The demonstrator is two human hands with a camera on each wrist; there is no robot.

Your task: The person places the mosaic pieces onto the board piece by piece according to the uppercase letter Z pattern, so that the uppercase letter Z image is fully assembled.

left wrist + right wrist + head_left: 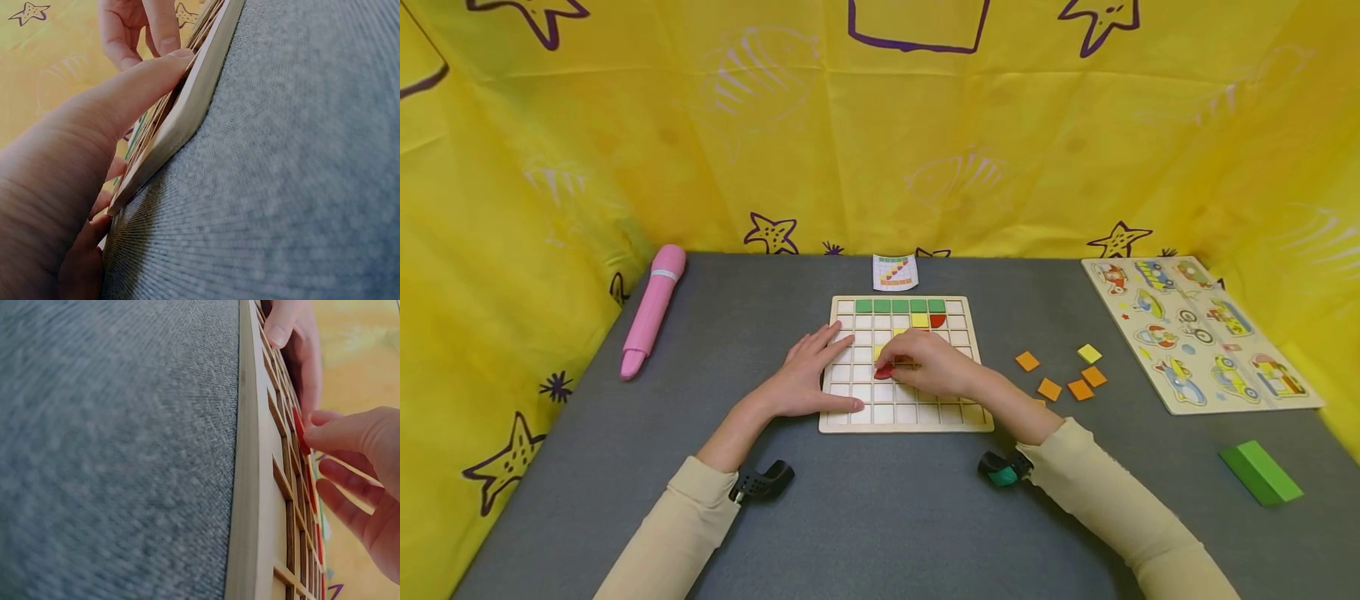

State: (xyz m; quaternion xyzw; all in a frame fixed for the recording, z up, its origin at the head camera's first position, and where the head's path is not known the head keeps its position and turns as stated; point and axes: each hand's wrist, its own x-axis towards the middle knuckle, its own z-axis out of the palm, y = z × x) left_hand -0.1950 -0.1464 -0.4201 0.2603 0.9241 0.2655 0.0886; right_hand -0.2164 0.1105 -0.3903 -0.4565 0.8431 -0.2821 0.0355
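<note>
A wooden grid board [910, 429] lies on the grey table. Green square tiles [901, 307] run along its top row, with a yellow tile [920, 320] and a red quarter-round tile [937, 321] below them. My right hand [932, 362] pinches another red tile [884, 372] at a cell near the middle; the right wrist view shows this red tile [301, 431] tilted between thumb and fingertip. My left hand [808, 375] rests on the board's left side, fingers spread and thumb on the lower cells. Part of the grid is hidden beneath the right hand.
Loose orange tiles [1049, 389] and a yellow tile [1089, 354] lie right of the board. A small pattern card [895, 272] is behind it. A pink microphone-like wand [653, 312] lies left; a picture puzzle board [1202, 333] and a green block [1260, 473] lie right.
</note>
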